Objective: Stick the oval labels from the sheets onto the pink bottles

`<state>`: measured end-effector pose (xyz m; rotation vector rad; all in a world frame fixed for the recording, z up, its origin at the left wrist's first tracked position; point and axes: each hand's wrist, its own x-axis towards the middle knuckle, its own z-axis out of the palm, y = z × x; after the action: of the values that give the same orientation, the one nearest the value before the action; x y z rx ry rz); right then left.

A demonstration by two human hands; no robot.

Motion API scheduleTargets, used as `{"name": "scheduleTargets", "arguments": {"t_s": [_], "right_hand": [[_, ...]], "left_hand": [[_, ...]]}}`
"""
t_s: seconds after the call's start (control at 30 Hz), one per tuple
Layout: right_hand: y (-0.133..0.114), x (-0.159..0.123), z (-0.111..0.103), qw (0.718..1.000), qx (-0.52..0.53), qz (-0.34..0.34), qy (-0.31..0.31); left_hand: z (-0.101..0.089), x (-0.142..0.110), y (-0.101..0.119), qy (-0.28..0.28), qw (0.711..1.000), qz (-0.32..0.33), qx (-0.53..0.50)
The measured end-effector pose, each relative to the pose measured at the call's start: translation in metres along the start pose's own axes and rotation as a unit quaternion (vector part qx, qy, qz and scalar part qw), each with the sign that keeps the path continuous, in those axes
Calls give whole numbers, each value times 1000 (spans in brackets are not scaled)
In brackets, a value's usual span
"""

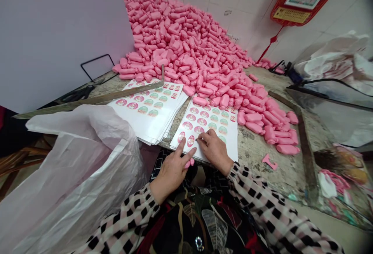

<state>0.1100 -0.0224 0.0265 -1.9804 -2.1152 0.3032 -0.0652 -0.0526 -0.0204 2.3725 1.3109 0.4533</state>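
Note:
A sheet of stickers (183, 127) with rows of pink and green oval labels lies on top of a stack before me. My left hand (174, 168) rests at its lower edge, two fingertips on the paper beside the pink stickers. A small pink plastic bottle (189, 163) is held under its fingers, mostly hidden. My right hand (215, 150) is on the same sheet, thumb and forefinger pinched together just right of a pink sticker (190, 141). What sits between those fingertips is too small to make out.
A large heap of pink bottles (186, 40) covers the back of the table. Left are another sticker stack (136, 124), a bent metal bar (116, 95) and a white plastic bag (96, 176). A pink T-shaped piece (269, 162) and a wooden strip (305, 157) lie right.

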Motion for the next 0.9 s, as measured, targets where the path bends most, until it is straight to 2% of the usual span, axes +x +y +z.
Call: {"name": "scheduleTargets", "arguments": {"t_s": [0.2,0.47,0.73,0.9], "right_hand": [[-1,1,2,999,26,33,5],[-2,-1,5,998,58,28,2],[-11,-3,17,991,83,100,30],[-13,2,11,990,90,111,-3]], "left_hand": [[2,0,-2,6,1000,5,-13],[5,0,-3,16,1000,7,-14],[8,3,-2,28,999,14,-16],[9,4,-1,22,1000,4,-17]]}}
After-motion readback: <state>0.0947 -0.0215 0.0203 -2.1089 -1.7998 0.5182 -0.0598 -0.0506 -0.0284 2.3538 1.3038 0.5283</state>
